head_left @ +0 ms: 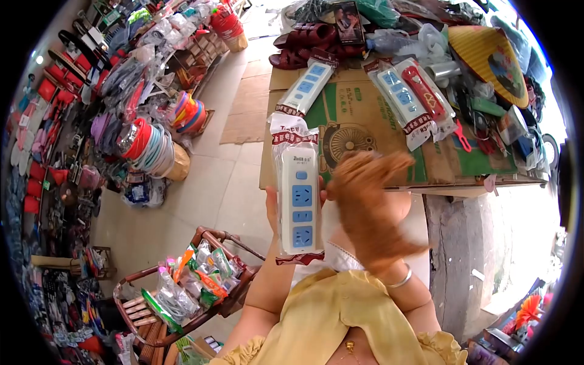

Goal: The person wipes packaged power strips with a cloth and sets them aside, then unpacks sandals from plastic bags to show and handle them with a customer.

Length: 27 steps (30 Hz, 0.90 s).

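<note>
My left hand is closed around a white power strip with blue sockets, sealed in a clear plastic bag with dark red printed ends. It stands nearly upright in front of me. Beside it, a brown cloth is bunched over my right hand, smeared by motion. The cloth hides my right fingers. On the cardboard-covered table lie another bagged power strip at the left and one more at the right. A red bagged item lies against the right one.
Dark red sandals and a yellow conical hat sit at the table's back. The cardboard covers the tabletop. A rattan chair with packaged goods stands at lower left. Crowded shelves and buckets line the left.
</note>
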Available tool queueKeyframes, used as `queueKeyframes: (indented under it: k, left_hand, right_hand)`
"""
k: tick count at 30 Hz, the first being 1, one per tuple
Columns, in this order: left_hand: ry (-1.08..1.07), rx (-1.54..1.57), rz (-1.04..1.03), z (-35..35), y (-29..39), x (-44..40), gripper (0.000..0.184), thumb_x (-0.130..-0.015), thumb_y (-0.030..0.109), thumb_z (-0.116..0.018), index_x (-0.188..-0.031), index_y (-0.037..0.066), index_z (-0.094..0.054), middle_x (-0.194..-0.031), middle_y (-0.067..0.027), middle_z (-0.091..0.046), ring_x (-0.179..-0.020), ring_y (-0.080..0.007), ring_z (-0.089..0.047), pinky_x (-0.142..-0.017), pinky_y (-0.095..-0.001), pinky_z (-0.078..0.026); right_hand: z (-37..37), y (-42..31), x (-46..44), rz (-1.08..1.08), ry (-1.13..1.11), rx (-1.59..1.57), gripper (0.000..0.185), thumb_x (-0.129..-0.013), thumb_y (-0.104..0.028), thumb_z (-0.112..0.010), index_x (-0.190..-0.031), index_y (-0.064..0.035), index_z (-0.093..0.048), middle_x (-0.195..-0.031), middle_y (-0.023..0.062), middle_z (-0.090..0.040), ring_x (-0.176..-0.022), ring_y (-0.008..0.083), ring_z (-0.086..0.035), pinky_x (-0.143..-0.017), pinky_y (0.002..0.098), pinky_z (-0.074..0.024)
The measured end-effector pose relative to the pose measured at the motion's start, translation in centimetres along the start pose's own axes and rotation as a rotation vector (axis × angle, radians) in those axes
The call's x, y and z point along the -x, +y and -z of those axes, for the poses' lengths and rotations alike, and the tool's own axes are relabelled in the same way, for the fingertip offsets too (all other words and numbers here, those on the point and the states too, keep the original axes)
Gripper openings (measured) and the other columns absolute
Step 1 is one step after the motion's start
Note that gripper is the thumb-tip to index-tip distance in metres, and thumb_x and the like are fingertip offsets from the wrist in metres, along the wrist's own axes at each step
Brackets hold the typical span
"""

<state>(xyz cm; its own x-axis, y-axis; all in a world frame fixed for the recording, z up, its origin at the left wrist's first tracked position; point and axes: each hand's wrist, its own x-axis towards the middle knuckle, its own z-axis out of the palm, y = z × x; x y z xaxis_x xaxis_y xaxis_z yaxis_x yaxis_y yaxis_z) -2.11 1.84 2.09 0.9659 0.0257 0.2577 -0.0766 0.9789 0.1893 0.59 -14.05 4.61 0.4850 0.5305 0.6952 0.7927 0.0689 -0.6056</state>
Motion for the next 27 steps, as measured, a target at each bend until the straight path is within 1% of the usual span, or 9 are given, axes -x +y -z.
queueKeyframes:
  k: [4,10,14,15,16,21,24,26,27]
  left_hand:
    - [0.275,-0.419,-0.124,-2.2,-2.6,1.9,0.063,-0.09,0.043,-0.041,-0.135,0.001,-0.027,-0.124,-0.0157,-0.046,-0.114,-0.0236,-0.047,-0.097,-0.0352,-0.039]
    - [0.412,-0.786,0.001,1.2,-3.1,3.0,0.061,-0.09,0.039,-0.04,-0.135,0.0,-0.026,-0.128,-0.0141,-0.044,-0.115,-0.0222,-0.046,-0.099,-0.0327,-0.037]
    - [0.416,-0.831,-0.097,2.6,-0.4,1.6,0.052,-0.092,0.03,-0.038,-0.134,0.0,-0.029,-0.133,-0.0133,-0.039,-0.121,-0.0229,-0.041,-0.102,-0.0342,-0.032]
    - [-0.049,-0.866,-0.301,11.6,2.5,2.6,0.058,-0.091,0.042,-0.032,-0.135,0.003,-0.031,-0.138,-0.0097,-0.034,-0.131,-0.0244,-0.025,-0.107,-0.0318,-0.024]
    - [0.162,-0.428,-0.187,-3.1,-1.4,-0.3,0.064,-0.086,0.05,-0.037,-0.13,0.003,-0.038,-0.126,-0.0129,-0.046,-0.113,-0.0237,-0.048,-0.095,-0.035,-0.04]
    - [0.374,-0.223,-0.006,-0.8,-0.3,0.1,0.062,-0.085,0.049,-0.041,-0.129,0.005,-0.038,-0.123,-0.0149,-0.048,-0.108,-0.0266,-0.051,-0.091,-0.0378,-0.043]
    - [-0.028,-0.201,-0.224,0.3,-2.6,0.2,0.047,-0.094,0.03,-0.038,-0.132,0.003,-0.033,-0.131,-0.014,-0.041,-0.119,-0.0263,-0.042,-0.102,-0.0375,-0.034]
    - [0.265,-0.778,-0.344,-1.8,-3.3,0.1,0.047,-0.094,0.029,-0.039,-0.132,0.001,-0.033,-0.131,-0.0134,-0.041,-0.12,-0.0252,-0.041,-0.102,-0.0371,-0.034]
    - [0.237,-0.624,-0.351,-1.2,-3.1,-0.2,0.046,-0.094,0.028,-0.04,-0.131,0.001,-0.034,-0.13,-0.0136,-0.042,-0.117,-0.0254,-0.045,-0.099,-0.0369,-0.038]
  right_hand:
    - [-2.9,-1.2,-0.6,0.014,-0.261,0.264,0.063,-0.08,-0.056,-0.046,-0.121,-0.009,-0.048,-0.124,0.0227,-0.039,-0.122,0.0458,-0.025,-0.103,0.06,-0.0093]
    - [-0.4,5.3,-6.6,-0.243,0.08,-0.157,0.061,-0.083,-0.028,-0.053,-0.132,0.0026,-0.032,-0.135,0.0245,-0.031,-0.129,0.0387,-0.023,-0.106,0.0424,-0.0187]
    - [-3.1,3.2,-4.0,-0.233,0.078,-0.025,0.067,-0.078,-0.026,-0.059,-0.132,0.0008,-0.031,-0.138,0.0307,-0.018,-0.128,0.0461,-0.019,-0.105,0.0482,-0.0198]
    - [-3.7,1.9,-3.0,-0.217,0.005,-0.045,0.067,-0.075,-0.026,-0.06,-0.13,0.0002,-0.033,-0.139,0.0308,-0.016,-0.129,0.0484,-0.016,-0.105,0.0515,-0.0182]
    - [-4.0,0.2,-2.1,-0.167,-0.032,-0.029,0.064,-0.073,-0.026,-0.06,-0.126,-0.0001,-0.036,-0.141,0.0307,-0.013,-0.129,0.0503,-0.013,-0.105,0.0532,-0.017]
    - [-3.4,-1.6,-0.8,-0.182,-0.132,0.03,0.058,-0.078,-0.031,-0.06,-0.121,0.0007,-0.039,-0.127,0.028,-0.03,-0.117,0.0504,-0.029,-0.098,0.0533,-0.026]
    - [-2.0,0.8,-3.8,-0.353,0.089,-0.203,0.058,-0.08,-0.031,-0.059,-0.122,0.002,-0.037,-0.118,0.0263,-0.035,-0.11,0.0458,-0.035,-0.096,0.0464,-0.031]
    - [-1.5,1.9,-5.3,-0.359,0.172,-0.37,0.057,-0.083,-0.028,-0.056,-0.124,0.0033,-0.032,-0.118,0.0247,-0.035,-0.109,0.042,-0.039,-0.095,0.0382,-0.0333]
    - [-2.0,2.2,-5.0,-0.345,0.157,-0.326,0.058,-0.083,-0.027,-0.056,-0.125,0.0034,-0.031,-0.118,0.0245,-0.035,-0.109,0.0423,-0.038,-0.094,0.0385,-0.0335]
